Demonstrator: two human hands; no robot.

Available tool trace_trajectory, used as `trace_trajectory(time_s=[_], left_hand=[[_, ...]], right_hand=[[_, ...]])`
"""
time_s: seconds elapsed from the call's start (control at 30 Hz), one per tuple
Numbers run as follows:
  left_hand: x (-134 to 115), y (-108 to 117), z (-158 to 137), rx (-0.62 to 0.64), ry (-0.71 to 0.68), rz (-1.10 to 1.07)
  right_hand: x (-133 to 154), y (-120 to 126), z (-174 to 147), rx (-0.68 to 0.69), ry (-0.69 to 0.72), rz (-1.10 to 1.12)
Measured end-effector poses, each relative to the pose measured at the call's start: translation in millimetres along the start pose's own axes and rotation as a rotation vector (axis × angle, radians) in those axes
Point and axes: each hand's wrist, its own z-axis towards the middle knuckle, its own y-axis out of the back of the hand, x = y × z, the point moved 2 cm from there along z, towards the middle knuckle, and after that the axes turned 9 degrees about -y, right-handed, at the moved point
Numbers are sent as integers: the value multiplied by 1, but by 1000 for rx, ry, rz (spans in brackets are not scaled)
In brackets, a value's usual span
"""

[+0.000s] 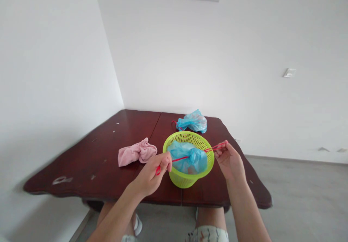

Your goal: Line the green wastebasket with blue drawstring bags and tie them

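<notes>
Hands (154, 171) (230, 158) tight on red drawstrings (208, 150)

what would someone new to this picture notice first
The lime-green perforated basket would likely catch the eye first, standing near the front edge of the dark reddish-brown table with a blue plastic bag inside it. Next comes the red drawstring, stretched from that bag to the left hand and the right hand. A second blue plastic bag lies behind the basket, and a pink cloth left of it.
</notes>
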Motion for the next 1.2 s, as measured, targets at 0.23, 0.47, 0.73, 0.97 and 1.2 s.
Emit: trace_trajectory(time_s=[0.23, 0.47, 0.73, 0.97, 1.2], left_hand=[[-8, 7, 9, 40, 162, 357], [3, -7, 26, -38, 154, 651], [22, -2, 30, -117, 107, 549], [34, 38, -5, -427, 222, 508], [53, 42, -41, -295, 266, 360]], right_hand=[[4, -13, -21, 74, 118, -222], [21, -33, -66, 356, 76, -344], [14, 3, -65, 156, 161, -476], [-22, 50, -53, -110, 336, -673], [-31, 46, -75, 95, 493, -934]])
